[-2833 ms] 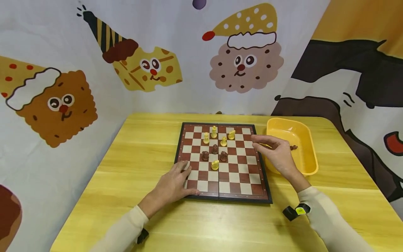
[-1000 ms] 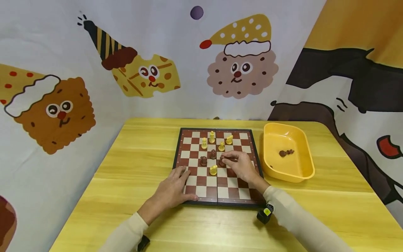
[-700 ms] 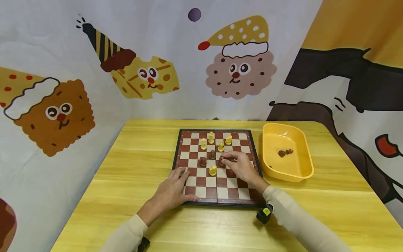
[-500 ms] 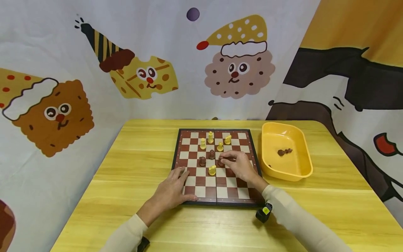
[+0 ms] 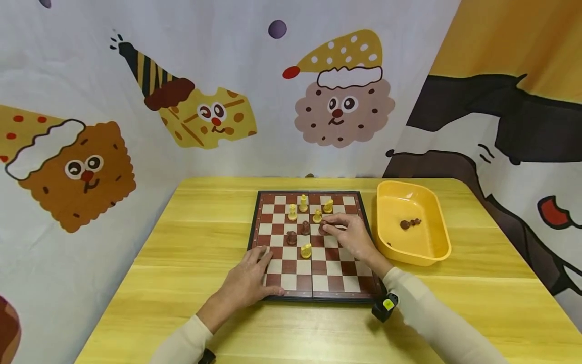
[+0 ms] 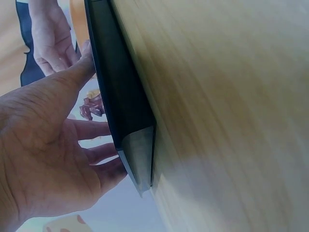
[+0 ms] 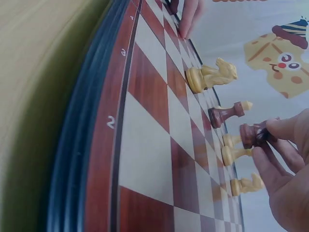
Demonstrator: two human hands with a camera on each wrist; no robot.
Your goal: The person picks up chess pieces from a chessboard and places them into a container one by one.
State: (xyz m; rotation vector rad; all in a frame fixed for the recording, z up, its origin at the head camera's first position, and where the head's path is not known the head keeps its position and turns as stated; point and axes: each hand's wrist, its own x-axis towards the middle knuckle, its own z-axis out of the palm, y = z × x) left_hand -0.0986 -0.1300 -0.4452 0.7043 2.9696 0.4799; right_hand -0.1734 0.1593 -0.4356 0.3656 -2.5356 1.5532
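Observation:
A folding chessboard point(image 5: 326, 268) lies on the table. My right hand point(image 5: 353, 236) pinches a dark brown chess piece point(image 7: 248, 136) between thumb and fingers; its top is partly hidden. In the right wrist view its base appears raised off the squares. Close to it stand a dark piece point(image 5: 305, 227) and a light piece point(image 5: 317, 216). A dark knight point(image 5: 291, 237) and a light knight point(image 5: 305, 251) are nearer me. My left hand point(image 5: 245, 278) rests on the board's near left corner, fingers spread, thumb along the front edge.
More light pieces stand on the far rows, among them a tall one point(image 5: 303, 203) and a knight point(image 5: 328, 206). Right of the board is a yellow tray point(image 5: 443, 237) with a few dark pieces point(image 5: 405, 225) in it. A patterned cloth point(image 5: 273, 151) hangs behind the table.
My right hand came from beside the tray to the dark piece and took hold of it. In the last half second it has shifted that piece slightly away and right. My left hand stays put.

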